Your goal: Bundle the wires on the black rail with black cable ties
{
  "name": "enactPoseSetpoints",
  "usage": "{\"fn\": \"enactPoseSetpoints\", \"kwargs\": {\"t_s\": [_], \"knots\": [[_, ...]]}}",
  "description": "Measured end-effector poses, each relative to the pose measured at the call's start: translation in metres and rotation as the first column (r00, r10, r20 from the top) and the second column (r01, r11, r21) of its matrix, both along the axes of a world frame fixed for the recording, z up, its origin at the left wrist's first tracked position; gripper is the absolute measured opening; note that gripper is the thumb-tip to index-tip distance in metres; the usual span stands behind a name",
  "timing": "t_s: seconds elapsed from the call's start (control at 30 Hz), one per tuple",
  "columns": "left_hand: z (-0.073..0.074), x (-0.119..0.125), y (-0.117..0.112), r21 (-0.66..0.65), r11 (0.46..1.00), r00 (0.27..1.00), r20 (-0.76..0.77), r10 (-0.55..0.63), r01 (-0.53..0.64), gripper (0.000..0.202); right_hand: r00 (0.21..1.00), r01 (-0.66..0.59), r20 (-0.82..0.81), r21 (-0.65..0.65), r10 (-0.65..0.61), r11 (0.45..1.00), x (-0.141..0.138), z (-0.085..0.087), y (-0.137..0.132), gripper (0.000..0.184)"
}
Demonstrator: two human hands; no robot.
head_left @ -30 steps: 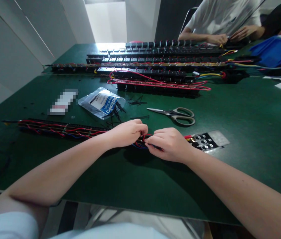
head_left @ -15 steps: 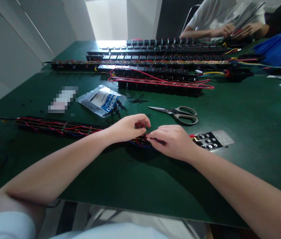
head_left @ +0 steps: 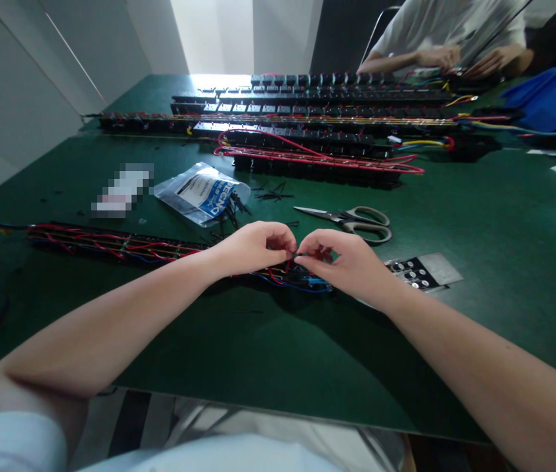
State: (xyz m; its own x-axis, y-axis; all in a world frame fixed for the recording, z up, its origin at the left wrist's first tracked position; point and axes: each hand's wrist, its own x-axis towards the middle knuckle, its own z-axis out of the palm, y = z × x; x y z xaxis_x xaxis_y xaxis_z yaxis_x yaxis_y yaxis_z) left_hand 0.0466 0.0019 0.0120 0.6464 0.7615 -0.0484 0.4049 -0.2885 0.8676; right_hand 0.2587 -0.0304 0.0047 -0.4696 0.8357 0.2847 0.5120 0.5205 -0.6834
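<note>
Over a long black strip of parts with red, blue and yellow wires (head_left: 125, 246), my two hands meet fingertip to fingertip. My left hand (head_left: 268, 246) is closed in a pinch. My right hand (head_left: 344, 262) pinches too, its thumb and forefinger just right of the left ones. A tiny dark piece shows between the fingertips; it looks like a black cable tie (head_left: 297, 255), mostly hidden by the fingers. The wired strip lies on the table beneath, with blue parts near its right end. Several loose black cable ties (head_left: 274, 192) lie beyond my hands.
Grey-handled scissors (head_left: 366, 224) lie behind my right hand. An opened clear bag of cable ties (head_left: 202, 195) is left of them. A clear-and-black flat piece (head_left: 425, 272) sits at right. More wired strips (head_left: 317, 170) line the back; a co-worker's hands (head_left: 438, 59) work beyond.
My right hand has lifted slightly off the wired strip and turned, its fingertips now meeting those of my left hand. More of the strip's blue parts show below it.
</note>
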Motion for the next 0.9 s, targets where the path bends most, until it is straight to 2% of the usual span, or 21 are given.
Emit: {"fn": "enactPoseSetpoints", "kwargs": {"t_s": [0.5,0.9], "knots": [[0.0005,-0.0003,0.0005,0.062,0.998,0.997,-0.074,0.002,0.003,0.014,0.997,0.049,0.049,0.057,-0.051,0.997,-0.0008,-0.0003,-0.0010,0.005],[-0.0004,-0.0006,0.0008,0.071,0.997,0.998,-0.067,-0.005,0.010,0.015,0.999,0.020,0.034,0.068,-0.022,0.998,-0.0002,-0.0008,-0.0004,0.005]]}}
